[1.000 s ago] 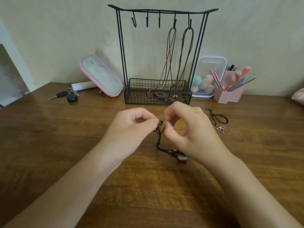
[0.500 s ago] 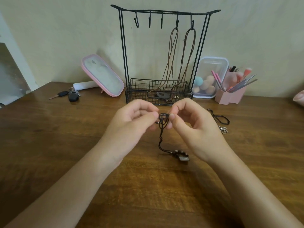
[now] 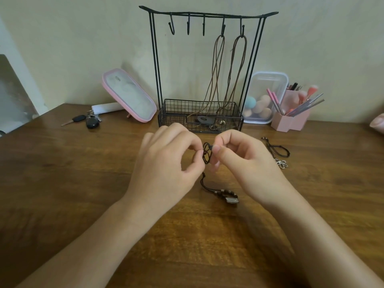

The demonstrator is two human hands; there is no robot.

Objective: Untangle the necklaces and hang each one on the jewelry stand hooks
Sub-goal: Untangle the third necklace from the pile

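A black cord necklace (image 3: 207,154) is bunched in small loops between my two hands, above the wooden table. My left hand (image 3: 166,163) pinches the loops from the left; my right hand (image 3: 245,163) pinches them from the right. Its beaded end with a metal pendant (image 3: 230,199) lies on the table below. Behind stands the black wire jewelry stand (image 3: 207,15). Two brown cord necklaces (image 3: 226,75) hang from its two right hooks; three left hooks are bare. Another black necklace with a silver flower pendant (image 3: 278,152) lies to the right.
A pink-rimmed mirror (image 3: 128,94) leans left of the stand, with keys (image 3: 87,120) beside it. A clear box of sponges (image 3: 264,98) and a pink brush holder (image 3: 291,119) stand at the right. A pink object (image 3: 378,125) shows at the right edge.
Both hands have drawn slightly apart and lifted the knot, and the cord's small loops now show between the fingertips. The pendant end stays on the table.
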